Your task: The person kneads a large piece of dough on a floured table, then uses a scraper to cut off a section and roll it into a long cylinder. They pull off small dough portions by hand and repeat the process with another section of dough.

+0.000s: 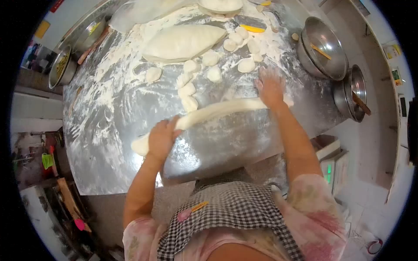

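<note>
A long rope of dough (222, 109) lies across the metal table in front of me, thicker at its left end. My left hand (162, 138) rests over the left part of the rope, fingers curled around it and thumb on the right side. Near the rope's right end, my right hand (271, 86) presses down with flour-dusted fingers stretched forward past the dough. Beyond the rope sit several small dough pieces, among them a round one (246, 65) and a short line of cut lumps (187, 89). A large mound of dough (183, 42) lies farther back.
Flour covers much of the metal table (100, 143). A yellow-handled scraper (252, 29) lies at the back. Metal bowls (324, 48) stand at the right edge, and a bowl of filling (62, 67) stands at the left beside a rolling pin (93, 47).
</note>
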`<state>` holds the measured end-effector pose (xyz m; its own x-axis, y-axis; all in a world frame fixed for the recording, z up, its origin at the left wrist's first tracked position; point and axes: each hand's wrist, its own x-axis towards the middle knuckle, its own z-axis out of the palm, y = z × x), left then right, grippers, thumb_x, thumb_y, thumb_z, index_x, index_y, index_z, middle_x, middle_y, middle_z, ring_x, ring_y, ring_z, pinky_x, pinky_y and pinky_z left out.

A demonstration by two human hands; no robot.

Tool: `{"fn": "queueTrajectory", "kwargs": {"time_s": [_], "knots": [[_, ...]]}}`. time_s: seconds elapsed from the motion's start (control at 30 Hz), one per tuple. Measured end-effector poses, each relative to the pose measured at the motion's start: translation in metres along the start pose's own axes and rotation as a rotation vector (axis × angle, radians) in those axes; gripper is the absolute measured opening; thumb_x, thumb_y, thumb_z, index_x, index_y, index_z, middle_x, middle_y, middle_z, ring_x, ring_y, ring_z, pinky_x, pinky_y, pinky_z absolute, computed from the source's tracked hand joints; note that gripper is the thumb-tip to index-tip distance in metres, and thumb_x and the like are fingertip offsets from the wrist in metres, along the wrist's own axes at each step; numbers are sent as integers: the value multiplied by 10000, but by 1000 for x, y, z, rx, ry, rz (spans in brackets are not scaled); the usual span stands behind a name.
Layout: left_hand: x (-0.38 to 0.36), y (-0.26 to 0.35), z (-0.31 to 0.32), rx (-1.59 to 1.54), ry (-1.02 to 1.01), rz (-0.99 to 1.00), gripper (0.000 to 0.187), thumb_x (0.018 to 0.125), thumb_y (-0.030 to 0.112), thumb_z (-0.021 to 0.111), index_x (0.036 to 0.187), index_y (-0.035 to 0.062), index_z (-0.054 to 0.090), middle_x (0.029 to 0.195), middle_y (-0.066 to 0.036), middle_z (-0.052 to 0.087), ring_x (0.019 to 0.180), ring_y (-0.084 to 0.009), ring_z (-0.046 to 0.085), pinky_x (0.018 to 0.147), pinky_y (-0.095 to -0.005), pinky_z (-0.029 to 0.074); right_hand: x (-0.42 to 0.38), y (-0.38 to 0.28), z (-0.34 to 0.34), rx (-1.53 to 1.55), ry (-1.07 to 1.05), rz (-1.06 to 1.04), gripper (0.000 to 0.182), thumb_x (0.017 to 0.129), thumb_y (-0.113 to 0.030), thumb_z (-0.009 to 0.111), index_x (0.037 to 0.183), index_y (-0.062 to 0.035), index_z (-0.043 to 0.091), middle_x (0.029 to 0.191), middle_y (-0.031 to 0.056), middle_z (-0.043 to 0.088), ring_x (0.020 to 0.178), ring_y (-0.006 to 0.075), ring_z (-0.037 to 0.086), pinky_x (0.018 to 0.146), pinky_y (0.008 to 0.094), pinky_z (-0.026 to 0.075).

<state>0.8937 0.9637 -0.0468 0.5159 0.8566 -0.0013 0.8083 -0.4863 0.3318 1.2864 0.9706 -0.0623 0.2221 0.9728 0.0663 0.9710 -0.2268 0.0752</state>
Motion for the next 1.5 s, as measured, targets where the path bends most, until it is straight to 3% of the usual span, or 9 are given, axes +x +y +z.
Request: {"fn": "queueTrajectory", "kwargs": {"time_s": [0.23, 0.37, 0.5, 0.63, 0.93, 1.07, 1.27, 1.4, 1.5], "knots": [[-68, 42, -3, 226, 308, 109, 549, 776, 215, 702, 1249, 22, 501, 1049, -218, 563, 929, -354, 541, 807, -486, 423, -125, 42, -31, 79, -276, -309, 707, 835, -410, 626, 1404, -76, 373, 1474, 206, 299, 1373, 368, 256, 1110, 578, 160], [-47, 133, 23, -84, -472, 57, 805, 815, 386, 656, 1404, -24, 291, 1493, -266, 221, 1389, -432, 200, 1105, -580, 163, -180, 73, -32, 56, -365, -267, 798, 787, -449, 672, 1410, -67, 352, 1455, 226, 310, 1364, 387, 259, 1093, 608, 153], [16, 117, 48, 142, -90, -74, 863, 847, 510, 559, 1463, 9, 219, 1528, -227, 169, 1421, -412, 105, 1110, -612, 44, -98, 56, -31, 88, -421, -41, 753, 840, -408, 605, 1433, -45, 314, 1493, 244, 230, 1398, 393, 195, 1104, 579, 147], [90, 79, 42, 225, 337, -336, 786, 872, 450, 525, 1468, 32, 230, 1512, -269, 164, 1409, -447, 97, 1097, -622, 60, 9, 67, 26, 126, 141, 71, 668, 880, -414, 543, 1417, -68, 344, 1434, 213, 335, 1343, 391, 292, 1085, 586, 188], [-50, 134, 42, 138, -83, -161, 672, 862, 416, 561, 1421, 109, 349, 1484, -207, 281, 1364, -399, 272, 1072, -640, 159, -89, 73, -54, 242, -537, -550, 626, 805, -369, 650, 1336, -96, 459, 1446, 181, 319, 1353, 348, 296, 1091, 577, 214], [-104, 138, 33, 276, -345, -124, 750, 841, 480, 582, 1444, 124, 314, 1504, -190, 259, 1379, -394, 246, 1090, -622, 145, -182, 103, 5, 257, -294, -505, 803, 707, -454, 719, 1382, -134, 424, 1468, 202, 283, 1369, 443, 205, 1086, 645, 119], [26, 63, 33, 271, 74, -390, 796, 870, 499, 536, 1466, 60, 244, 1521, -228, 192, 1400, -422, 174, 1097, -614, 114, -53, 63, -5, 56, -384, -84, 747, 845, -469, 590, 1438, -96, 332, 1494, 228, 244, 1395, 406, 184, 1093, 631, 96], [83, 11, 23, 400, 419, -475, 754, 886, 487, 504, 1448, 35, 281, 1511, -236, 212, 1393, -428, 191, 1089, -613, 138, 15, 69, 8, 106, 75, -33, 593, 892, -313, 544, 1424, -126, 361, 1481, 189, 286, 1371, 384, 242, 1086, 584, 180], [42, 37, 31, 273, 149, -416, 694, 899, 441, 511, 1442, 64, 298, 1494, -253, 233, 1365, -440, 246, 1061, -619, 214, 1, 64, -13, 186, 3, -165, 544, 886, -265, 561, 1383, -97, 419, 1499, 164, 273, 1383, 373, 224, 1124, 514, 174]]}}
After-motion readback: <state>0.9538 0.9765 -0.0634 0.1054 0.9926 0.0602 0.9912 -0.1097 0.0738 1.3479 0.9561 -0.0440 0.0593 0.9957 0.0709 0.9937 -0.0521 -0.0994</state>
